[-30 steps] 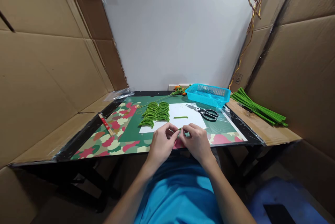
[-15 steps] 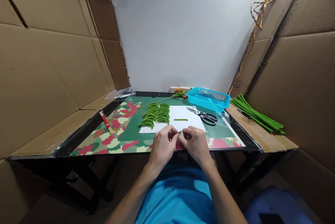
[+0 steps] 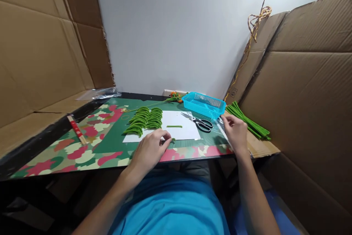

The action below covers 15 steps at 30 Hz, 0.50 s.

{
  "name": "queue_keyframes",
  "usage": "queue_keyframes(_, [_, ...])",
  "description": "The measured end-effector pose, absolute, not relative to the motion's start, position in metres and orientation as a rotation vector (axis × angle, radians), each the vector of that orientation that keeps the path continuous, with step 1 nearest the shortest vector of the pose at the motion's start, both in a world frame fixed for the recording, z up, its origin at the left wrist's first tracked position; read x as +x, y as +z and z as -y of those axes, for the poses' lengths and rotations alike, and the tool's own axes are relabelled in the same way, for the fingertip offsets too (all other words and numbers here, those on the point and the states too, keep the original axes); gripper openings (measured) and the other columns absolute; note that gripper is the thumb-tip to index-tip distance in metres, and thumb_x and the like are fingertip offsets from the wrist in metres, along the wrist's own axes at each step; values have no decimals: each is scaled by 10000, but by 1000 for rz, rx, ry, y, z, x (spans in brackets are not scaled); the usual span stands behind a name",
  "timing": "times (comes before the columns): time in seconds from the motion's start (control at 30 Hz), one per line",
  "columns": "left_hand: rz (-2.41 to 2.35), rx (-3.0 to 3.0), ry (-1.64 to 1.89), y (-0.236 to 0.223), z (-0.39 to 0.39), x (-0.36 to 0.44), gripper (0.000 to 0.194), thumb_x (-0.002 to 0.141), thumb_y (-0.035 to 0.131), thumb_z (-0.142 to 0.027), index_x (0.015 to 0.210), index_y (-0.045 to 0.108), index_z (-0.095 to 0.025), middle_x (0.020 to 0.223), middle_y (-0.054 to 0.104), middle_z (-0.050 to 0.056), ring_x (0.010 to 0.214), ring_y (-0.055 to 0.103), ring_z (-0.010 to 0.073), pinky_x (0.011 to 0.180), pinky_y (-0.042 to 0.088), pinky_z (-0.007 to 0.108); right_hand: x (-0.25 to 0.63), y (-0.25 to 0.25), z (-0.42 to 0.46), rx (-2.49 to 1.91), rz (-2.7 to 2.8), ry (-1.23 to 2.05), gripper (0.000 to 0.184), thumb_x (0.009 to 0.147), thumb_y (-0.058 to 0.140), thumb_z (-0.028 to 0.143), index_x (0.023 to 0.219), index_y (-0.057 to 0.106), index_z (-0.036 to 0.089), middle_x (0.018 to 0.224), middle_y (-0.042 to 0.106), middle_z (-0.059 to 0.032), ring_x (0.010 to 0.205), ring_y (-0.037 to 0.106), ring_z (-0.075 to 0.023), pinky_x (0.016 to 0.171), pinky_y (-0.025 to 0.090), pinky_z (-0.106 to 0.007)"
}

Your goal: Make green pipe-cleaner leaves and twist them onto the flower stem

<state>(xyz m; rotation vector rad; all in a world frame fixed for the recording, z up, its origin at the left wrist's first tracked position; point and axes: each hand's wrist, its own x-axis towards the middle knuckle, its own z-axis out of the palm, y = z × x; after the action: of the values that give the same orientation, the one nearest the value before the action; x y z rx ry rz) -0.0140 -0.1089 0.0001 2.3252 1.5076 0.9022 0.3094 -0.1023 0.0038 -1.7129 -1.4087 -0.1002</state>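
My left hand (image 3: 151, 147) is closed in a pinch above the front edge of the mat, with the end of a small green pipe cleaner piece (image 3: 173, 139) poking out past the fingertips. My right hand (image 3: 235, 132) is at the mat's right side, beside the blue basket's near corner. Its fingers are drawn together, and whatever is between them is too small to make out. A straight green pipe cleaner piece (image 3: 174, 126) lies on the white paper (image 3: 176, 117). Two columns of curved green pipe cleaner pieces (image 3: 145, 119) lie at its left. Black-handled scissors (image 3: 203, 124) rest on its right.
A blue plastic basket (image 3: 203, 105) stands at the back right. To the right, a bundle of long green pipe cleaners (image 3: 249, 121) lies on cardboard. A red-wrapped stick packet (image 3: 77, 129) is at the left. Cardboard walls (image 3: 308, 81) enclose both sides; an orange flower (image 3: 176, 96) lies behind.
My hands were together at the mat's front edge; my right hand has moved away to the right, toward the basket corner. The left keeps the green piece. The view has turned right.
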Motion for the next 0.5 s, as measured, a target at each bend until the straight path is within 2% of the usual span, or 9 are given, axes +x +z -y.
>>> queue_keyframes(0.07, [-1580, 2367, 866, -3, 108, -10, 144, 974, 577, -278, 908, 700, -240, 994, 743, 29, 872, 703, 247, 738, 458, 331, 353, 6, 101, -1919, 1239, -221, 314, 999, 581, 354, 987, 799, 128, 975, 800, -189, 876, 731, -310, 813, 504, -377])
queue_keyframes(0.13, [-1615, 2386, 850, -3, 108, -6, 138, 978, 566, -249, 926, 693, -238, 1020, 744, 33, 891, 712, 251, 727, 445, 325, 386, 5, 101, -2103, 1103, -293, 247, 954, 625, 288, 996, 809, 128, 974, 794, -211, 904, 733, -346, 811, 507, -405])
queue_keyframes(0.3, [-1672, 2428, 895, -2, 107, -2, 135, 993, 555, -229, 956, 684, -246, 1029, 743, 32, 842, 714, 248, 650, 397, 318, 427, -2, 97, -2388, 1021, -366, 249, 953, 638, 236, 1125, 806, 171, 1090, 770, -204, 1052, 727, -355, 845, 535, -409])
queue_keyframes(0.5, [-1736, 2459, 839, -9, 105, -2, 119, 987, 575, -219, 945, 681, -252, 998, 746, 38, 811, 714, 258, 629, 365, 330, 439, -3, 81, -2532, 1194, -380, 237, 986, 617, 261, 1065, 817, 161, 1081, 765, -210, 1078, 734, -346, 847, 552, -377])
